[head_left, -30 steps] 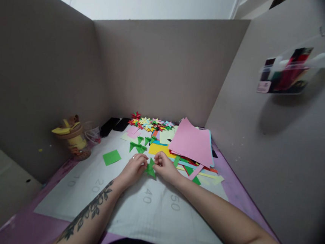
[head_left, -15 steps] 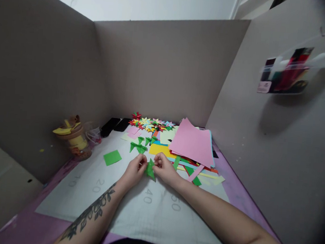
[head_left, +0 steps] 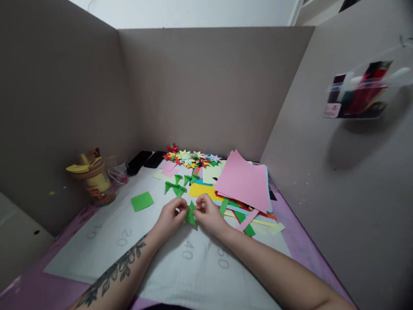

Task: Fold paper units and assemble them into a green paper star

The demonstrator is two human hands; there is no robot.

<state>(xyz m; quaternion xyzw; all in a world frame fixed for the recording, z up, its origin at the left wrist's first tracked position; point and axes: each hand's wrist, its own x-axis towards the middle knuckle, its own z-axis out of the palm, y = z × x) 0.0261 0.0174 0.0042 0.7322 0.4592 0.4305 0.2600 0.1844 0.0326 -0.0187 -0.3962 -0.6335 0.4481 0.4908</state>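
Note:
My left hand (head_left: pixel 169 217) and my right hand (head_left: pixel 210 215) meet over the white cutting mat (head_left: pixel 178 263). Both pinch a folded green paper piece (head_left: pixel 190 215) from either side, fingers closed on it. Just beyond the hands lie several small folded green pieces (head_left: pixel 176 186). A flat green paper square (head_left: pixel 142 201) rests on the mat to the left of my left hand.
A pile of coloured paper with pink sheets (head_left: pixel 244 182) on top lies right of the hands. Several finished paper stars (head_left: pixel 191 158) sit at the back. A jar with a yellow lid (head_left: pixel 92 176) stands at the left. Cardboard walls enclose the desk; a clear holder (head_left: pixel 364 91) hangs on the right wall.
The hands have drawn slightly closer together on the green piece; the fingers shifted a little. The view has tilted slightly.

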